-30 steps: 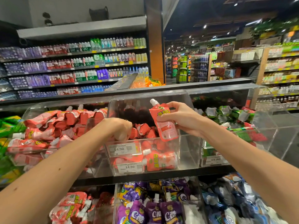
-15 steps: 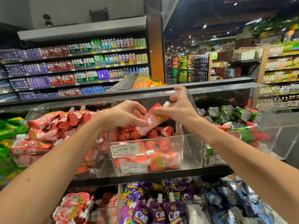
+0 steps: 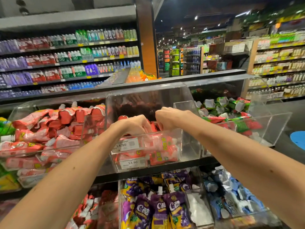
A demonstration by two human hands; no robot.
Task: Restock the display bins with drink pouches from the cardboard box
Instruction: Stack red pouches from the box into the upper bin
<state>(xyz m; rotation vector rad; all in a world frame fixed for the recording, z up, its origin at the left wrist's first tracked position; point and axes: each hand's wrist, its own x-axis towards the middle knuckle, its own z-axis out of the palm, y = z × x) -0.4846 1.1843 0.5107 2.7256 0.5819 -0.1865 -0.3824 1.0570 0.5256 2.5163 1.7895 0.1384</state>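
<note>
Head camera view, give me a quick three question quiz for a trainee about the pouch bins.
1. True or false: the left hand and the right hand are both at the middle bin of red pouches.
2. The price tag on that bin reads: A 14.90, B 19.40, C 9.90.
3. Fill in: the lower pouches in the bin right below are ___ in colour.
Key: 1 true; 2 A; 3 purple.

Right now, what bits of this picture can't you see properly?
Head view:
- Fingertips of the left hand and right hand: curled down into the clear plastic middle bin, hidden by the hands' backs; grip unclear.
- Cardboard box: outside the frame.
- White price label: small print around 14.90 too tiny.
- Bin's rear: dark, with reflections.
</note>
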